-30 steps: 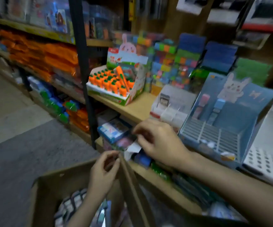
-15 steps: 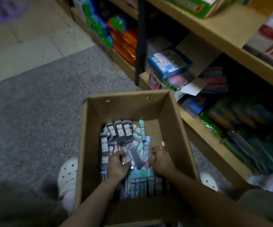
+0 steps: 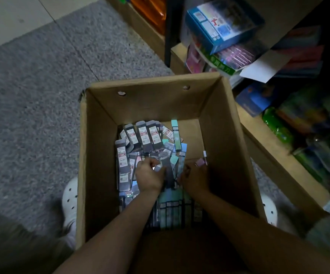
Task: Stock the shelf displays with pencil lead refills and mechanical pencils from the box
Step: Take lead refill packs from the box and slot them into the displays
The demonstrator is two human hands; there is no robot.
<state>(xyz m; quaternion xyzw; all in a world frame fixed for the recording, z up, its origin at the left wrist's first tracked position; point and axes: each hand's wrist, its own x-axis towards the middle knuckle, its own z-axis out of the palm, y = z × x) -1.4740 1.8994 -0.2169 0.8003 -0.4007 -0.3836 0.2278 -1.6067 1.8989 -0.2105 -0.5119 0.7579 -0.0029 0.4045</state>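
Cardboard box (image 3: 101, 155), open-topped, on grey floor (image 3: 41, 95) beside low wooden shelf (image 3: 269, 147); bare strip of box bottom at right. Contents: pile of pencil lead refill packs (image 3: 146, 137). Left hand (image 3: 149, 176), fingers curled into pile, pinching dark packs. Right hand (image 3: 195, 178), curled at pile's right edge; hold unclear.

both hands (image 3: 172, 178) seemingly among refills (image 3: 146, 138)

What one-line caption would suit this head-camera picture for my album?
Both hands, left hand and right hand, dig into packets of pencil lead refills in a cardboard box beside the shelves.
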